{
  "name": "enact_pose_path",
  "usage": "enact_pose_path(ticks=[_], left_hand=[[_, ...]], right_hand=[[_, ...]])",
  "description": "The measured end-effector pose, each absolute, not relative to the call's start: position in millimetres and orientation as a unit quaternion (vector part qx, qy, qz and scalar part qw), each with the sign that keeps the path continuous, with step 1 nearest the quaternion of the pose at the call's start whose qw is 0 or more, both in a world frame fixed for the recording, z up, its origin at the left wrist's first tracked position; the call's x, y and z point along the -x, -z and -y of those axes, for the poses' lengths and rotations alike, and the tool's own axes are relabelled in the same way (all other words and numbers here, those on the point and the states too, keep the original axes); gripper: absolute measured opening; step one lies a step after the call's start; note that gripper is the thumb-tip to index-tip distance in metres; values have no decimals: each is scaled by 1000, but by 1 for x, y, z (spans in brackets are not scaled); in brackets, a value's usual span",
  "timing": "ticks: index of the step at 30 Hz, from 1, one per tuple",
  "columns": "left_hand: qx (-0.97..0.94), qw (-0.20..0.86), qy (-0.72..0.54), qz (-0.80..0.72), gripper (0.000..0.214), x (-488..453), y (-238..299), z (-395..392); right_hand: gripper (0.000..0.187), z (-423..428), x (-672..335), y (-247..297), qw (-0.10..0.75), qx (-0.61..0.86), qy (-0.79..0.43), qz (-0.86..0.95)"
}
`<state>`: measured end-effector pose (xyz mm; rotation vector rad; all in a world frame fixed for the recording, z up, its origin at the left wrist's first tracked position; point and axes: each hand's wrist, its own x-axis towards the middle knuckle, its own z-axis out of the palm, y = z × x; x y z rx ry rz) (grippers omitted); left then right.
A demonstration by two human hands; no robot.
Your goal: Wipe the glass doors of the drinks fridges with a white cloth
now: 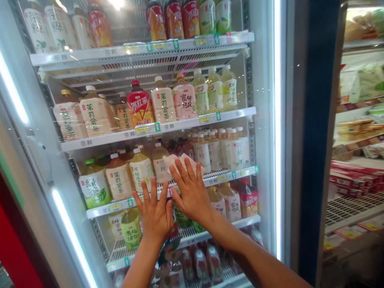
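Both of my hands are pressed flat against the glass door [267,100] of a drinks fridge. My left hand [155,214] has its fingers spread and holds nothing. My right hand [189,188] lies just to the right and a little higher, fingers stretched out over a white cloth [177,160] held against the glass. Behind the glass, white wire shelves [168,128] carry rows of tea bottles [96,116], a red-labelled bottle [139,105] and pink bottles [185,100].
The fridge's lit frame [277,132] and a dark blue pillar [315,140] stand to the right. Beyond them, an open chiller [357,160] holds packaged food on wire shelves. A red panel [12,244] is at the lower left.
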<state>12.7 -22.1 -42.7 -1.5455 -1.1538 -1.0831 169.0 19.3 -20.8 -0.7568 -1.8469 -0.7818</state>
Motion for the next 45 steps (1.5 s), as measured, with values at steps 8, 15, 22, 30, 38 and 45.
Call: enact_pose_path(ticks=[8,15,22,30,38,45], left_hand=[[570,472,431,516,71,-15,56,14],[580,457,422,525,72,-15,57,15],[577,470,419,520,73,-15,56,16],[576,460,427,523,73,-17,57,16],[573,454,441,520,73,-17,57,15],[573,449,434,531,74,-18,58,17]], right_hand=[[76,-18,-169,76,501,353,304,729],[78,-20,-171,63,504,383,272,725],[80,-19,-176,87,506,403,274,712],[81,-16,-185,87,485,395,276,730],[83,-20,-171,45,509,383,267,723],[81,-9,-161,130,506,406,275,710]])
